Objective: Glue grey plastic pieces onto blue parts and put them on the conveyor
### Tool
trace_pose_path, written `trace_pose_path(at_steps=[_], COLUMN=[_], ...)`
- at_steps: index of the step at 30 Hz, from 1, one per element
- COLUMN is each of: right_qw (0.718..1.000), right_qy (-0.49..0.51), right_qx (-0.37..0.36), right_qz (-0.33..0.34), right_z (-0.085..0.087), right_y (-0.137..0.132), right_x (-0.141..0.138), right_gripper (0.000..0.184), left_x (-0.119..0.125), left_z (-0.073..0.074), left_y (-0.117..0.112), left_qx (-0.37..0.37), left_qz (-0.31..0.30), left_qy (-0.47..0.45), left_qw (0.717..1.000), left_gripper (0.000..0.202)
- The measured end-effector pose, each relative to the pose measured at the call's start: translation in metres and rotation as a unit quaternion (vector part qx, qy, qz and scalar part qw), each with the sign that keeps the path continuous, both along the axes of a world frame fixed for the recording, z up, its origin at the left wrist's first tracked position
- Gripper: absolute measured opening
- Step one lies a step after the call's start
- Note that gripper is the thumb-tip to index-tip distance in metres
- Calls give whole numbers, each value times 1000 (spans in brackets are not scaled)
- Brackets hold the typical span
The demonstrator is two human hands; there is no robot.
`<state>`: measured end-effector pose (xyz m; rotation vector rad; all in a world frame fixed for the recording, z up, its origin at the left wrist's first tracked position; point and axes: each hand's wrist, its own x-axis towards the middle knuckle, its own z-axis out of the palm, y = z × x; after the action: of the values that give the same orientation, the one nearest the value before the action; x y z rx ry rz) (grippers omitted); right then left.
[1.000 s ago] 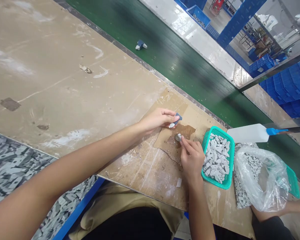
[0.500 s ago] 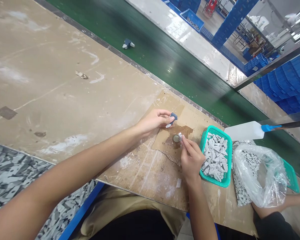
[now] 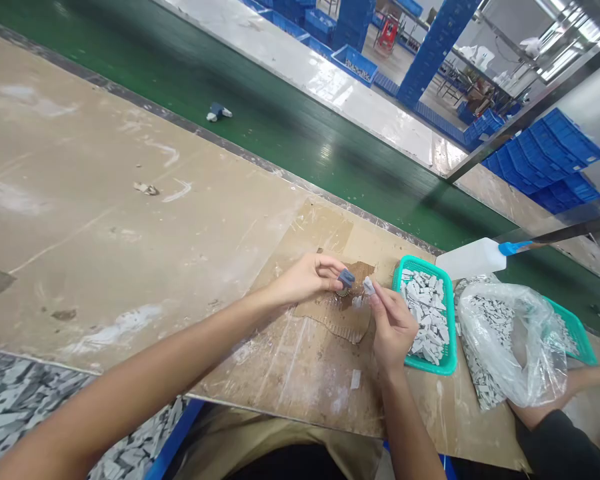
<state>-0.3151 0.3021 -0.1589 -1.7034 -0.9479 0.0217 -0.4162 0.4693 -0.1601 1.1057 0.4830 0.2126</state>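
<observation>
My left hand (image 3: 320,277) pinches a small dark blue-grey plastic piece (image 3: 347,278) between thumb and fingertips. Close by on the right, my right hand (image 3: 394,327) grips a small light grey plastic piece (image 3: 369,286) by its lower end. A narrow gap separates the two pieces. Both are above a stained piece of cardboard (image 3: 325,310) with a torn, corrugated front edge. A small round metal cap (image 3: 343,292) on the cardboard is mostly hidden behind the blue-grey piece.
Right of my hands stands a green basket (image 3: 451,333) of light grey pieces. Beyond it are a white bottle (image 3: 473,259) with a blue nozzle, a clear plastic bag (image 3: 540,333) and another person's arm (image 3: 590,378). A green conveyor belt (image 3: 280,130) carries an assembled piece (image 3: 219,112).
My right hand has lifted the light grey piece away from the metal cap. My left hand has brought the blue-grey piece nearer, over the cap. The camera view has shifted.
</observation>
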Motion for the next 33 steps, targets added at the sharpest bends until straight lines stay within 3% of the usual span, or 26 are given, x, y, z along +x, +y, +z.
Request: trace_pose_path(at_steps=[9,15,23,33], right_qw=[999,997,992,989], right_qy=[-9,-31,-93,-99], right_qx=[1,3,-5,-37], right_qz=[45,66,89,107], right_z=[4,6,-7,-13], right_y=[-3,0,-1,2], right_x=[-1,-2,1,-3], right_gripper=[25,31,50,51], left_x=[3,2,0,0], left_z=[-2,0,3,-9], left_y=[-14,-14,-22,-21], left_qx=[5,16,68,96], left_qz=[-49,-40,-2,-4], left_qy=[-26,-29,-22,-2], left_qw=[998,999,997,995], left_gripper=[22,24,20,21])
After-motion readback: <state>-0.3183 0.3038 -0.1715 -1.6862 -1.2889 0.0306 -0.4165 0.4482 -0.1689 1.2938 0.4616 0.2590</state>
